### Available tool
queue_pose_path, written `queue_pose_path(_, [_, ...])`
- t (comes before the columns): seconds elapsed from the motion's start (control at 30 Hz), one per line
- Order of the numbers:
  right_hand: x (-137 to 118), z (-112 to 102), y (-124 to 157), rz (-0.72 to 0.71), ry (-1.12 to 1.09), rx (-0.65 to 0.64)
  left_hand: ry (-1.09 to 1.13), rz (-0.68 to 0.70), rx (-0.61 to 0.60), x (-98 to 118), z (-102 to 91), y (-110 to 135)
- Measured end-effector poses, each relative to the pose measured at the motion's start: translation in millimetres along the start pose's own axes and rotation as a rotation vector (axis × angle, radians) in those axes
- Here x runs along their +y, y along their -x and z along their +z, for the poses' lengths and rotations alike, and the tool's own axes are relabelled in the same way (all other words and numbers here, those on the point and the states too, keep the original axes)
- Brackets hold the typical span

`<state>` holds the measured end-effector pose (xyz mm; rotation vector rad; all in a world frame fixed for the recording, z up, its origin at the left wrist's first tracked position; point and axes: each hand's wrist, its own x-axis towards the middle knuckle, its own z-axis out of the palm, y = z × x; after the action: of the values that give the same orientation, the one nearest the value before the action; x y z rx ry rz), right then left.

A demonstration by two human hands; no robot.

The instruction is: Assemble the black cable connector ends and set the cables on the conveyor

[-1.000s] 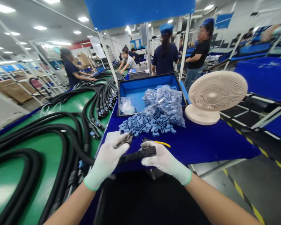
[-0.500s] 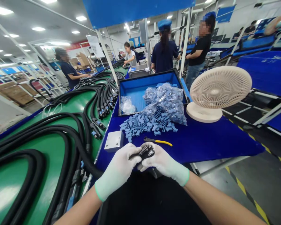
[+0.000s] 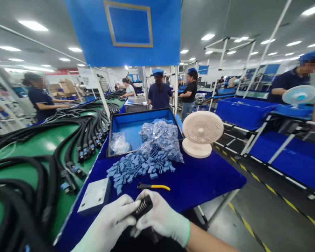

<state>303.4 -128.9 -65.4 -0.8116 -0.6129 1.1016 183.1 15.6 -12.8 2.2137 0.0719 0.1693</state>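
Observation:
Both my hands wear white gloves and meet at the lower middle of the head view. A small black ribbed plastic part (image 3: 144, 207), perhaps a connector piece, is held between them. My left hand (image 3: 112, 218) pinches its lower left end with thumb and fingers. Around its right side, the fingers of my right hand (image 3: 161, 215) are curled. Just beyond lie cutting pliers (image 3: 157, 187) with a yellow handle. A pale grey metal block (image 3: 94, 194) with holes sits by my left hand. Loose small blue plastic parts (image 3: 136, 168) are heaped farther back.
A blue bin (image 3: 144, 113) with a black rim holds clear bags (image 3: 160, 134) of blue parts, which spill over its front. Right of it stands a beige fan (image 3: 202, 129). Thick black cables (image 3: 44, 168) cover the green table at left. Several people work farther off.
The camera view has turned right and tilted up, so the table and hands appear lower and farther left. The black part stays in both hands, now at a steeper angle.

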Motion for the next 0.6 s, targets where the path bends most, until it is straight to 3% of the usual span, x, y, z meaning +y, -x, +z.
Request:
queue_pose_path(0.17, [-2.6,2.1,4.4,-0.008,0.087,0.077,0.117,-0.173,0.225,-27.7,5.4,-9.9])
queue_pose_path(0.3, [-1.1,8.2,6.1,-0.034,0.199,0.206,0.255,-0.295,0.146,-41.5,4.1,-18.1])
queue_pose_path(0.37, [-1.3,8.6,2.2,-0.040,0.160,0.202,0.232,-0.284,0.180,-38.2,2.6,-18.0])
queue_pose_path(0.47, [-2.7,8.0,-1.7,-0.098,0.021,0.173,-0.019,-0.147,0.435,-24.2,6.2,-2.5])
queue_pose_path(0.53, [0.6,10.5,1.9,-0.228,-0.018,0.212,-0.141,-0.080,0.536,-14.7,14.3,16.7])
queue_pose_path(0.6, [10.0,16.4,10.7,-0.362,-0.056,0.268,0.036,-0.162,0.513,-8.6,23.9,35.9])
